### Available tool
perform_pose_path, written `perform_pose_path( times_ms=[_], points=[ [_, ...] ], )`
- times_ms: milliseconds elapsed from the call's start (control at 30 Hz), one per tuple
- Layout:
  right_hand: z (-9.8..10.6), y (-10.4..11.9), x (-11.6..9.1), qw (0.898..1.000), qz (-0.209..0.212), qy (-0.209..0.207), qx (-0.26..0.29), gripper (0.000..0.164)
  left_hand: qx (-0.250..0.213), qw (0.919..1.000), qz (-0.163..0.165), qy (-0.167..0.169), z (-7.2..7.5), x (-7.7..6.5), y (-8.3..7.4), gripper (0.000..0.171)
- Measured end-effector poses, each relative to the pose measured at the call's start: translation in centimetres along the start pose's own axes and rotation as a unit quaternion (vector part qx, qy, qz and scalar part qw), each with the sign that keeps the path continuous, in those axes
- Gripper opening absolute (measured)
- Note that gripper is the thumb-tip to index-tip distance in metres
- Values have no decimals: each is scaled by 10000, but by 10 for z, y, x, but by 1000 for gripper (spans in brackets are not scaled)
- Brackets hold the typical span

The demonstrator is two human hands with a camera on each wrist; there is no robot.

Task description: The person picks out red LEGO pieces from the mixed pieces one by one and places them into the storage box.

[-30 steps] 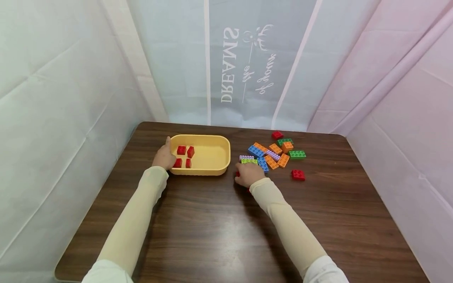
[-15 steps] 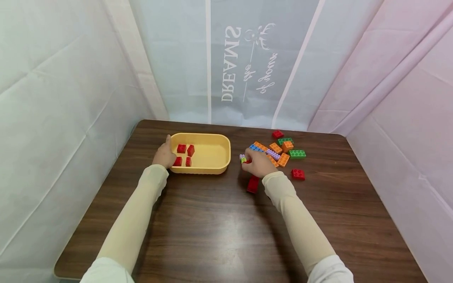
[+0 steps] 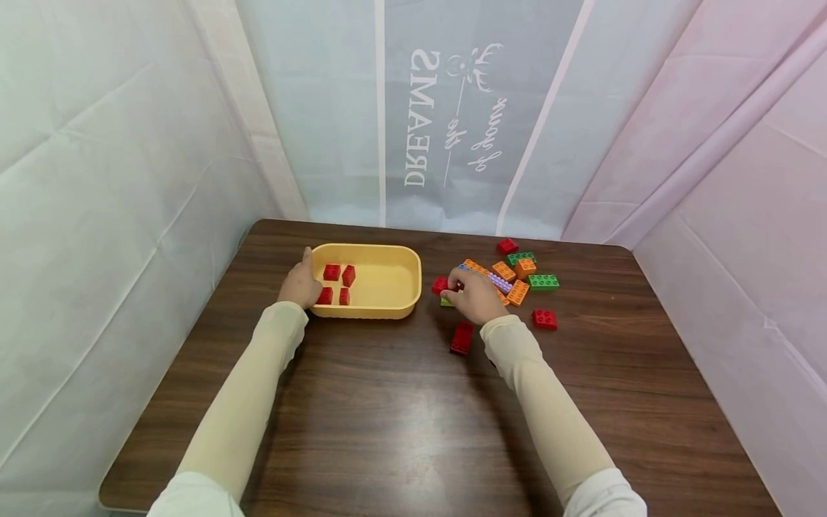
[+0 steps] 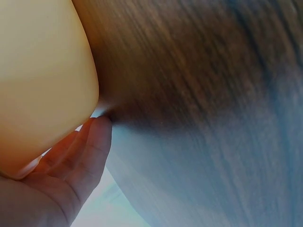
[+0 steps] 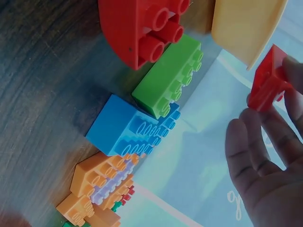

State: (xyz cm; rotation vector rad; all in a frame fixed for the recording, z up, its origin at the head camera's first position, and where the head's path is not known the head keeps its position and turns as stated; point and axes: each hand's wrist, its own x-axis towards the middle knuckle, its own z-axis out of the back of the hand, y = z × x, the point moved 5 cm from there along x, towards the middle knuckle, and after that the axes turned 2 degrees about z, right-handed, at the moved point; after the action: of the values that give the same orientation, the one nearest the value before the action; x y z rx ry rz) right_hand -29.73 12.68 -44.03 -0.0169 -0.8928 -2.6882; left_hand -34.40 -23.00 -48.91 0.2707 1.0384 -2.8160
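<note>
My left hand (image 3: 300,284) rests against the left end of a yellow bin (image 3: 388,313); in the left wrist view its fingers (image 4: 94,146) lie along the outer wall, fairly straight. The thumb is hidden there. Between the thumb and fingers of my right hand (image 3: 477,296) a red toy building brick (image 5: 267,80) is pinched, held above the lime green brick (image 5: 168,75). Just below that hand in the head view, another red brick (image 3: 461,337) lies on the table. Several red bricks (image 3: 332,272) sit in the left half of the bin.
Right of my right hand lie loose orange bricks (image 3: 518,292), green bricks (image 3: 543,281) and a purple brick (image 3: 500,282). A red brick (image 3: 545,319) lies apart nearer me, another red brick (image 3: 507,245) near the far edge. A printed curtain (image 3: 446,201) hangs behind the table (image 3: 388,416).
My right hand has shifted right and slightly away from me, uncovering the red brick on the table. The pinched red brick now shows at its fingertips. The left hand stays at the bin.
</note>
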Motion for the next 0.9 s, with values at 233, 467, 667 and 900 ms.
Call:
perform_pose_path(
  times_ms=[233, 467, 667, 900],
  points=[
    [-1, 1, 4, 9999, 149, -77, -28, 14, 38, 10000, -70, -59, -2, 0, 0, 84],
    [-5, 4, 8, 9988, 449, -104, -152, 17, 66, 9998, -118, -143, -3, 0, 1, 84],
    [-7, 9, 9, 9980, 555, -28, -293, 20, 63, 9999, -65, -147, -3, 0, 3, 85],
    [-8, 13, 11, 9975, 643, -104, -290, 21, 3, 9999, -23, -135, -4, 0, 2, 85]
  ],
)
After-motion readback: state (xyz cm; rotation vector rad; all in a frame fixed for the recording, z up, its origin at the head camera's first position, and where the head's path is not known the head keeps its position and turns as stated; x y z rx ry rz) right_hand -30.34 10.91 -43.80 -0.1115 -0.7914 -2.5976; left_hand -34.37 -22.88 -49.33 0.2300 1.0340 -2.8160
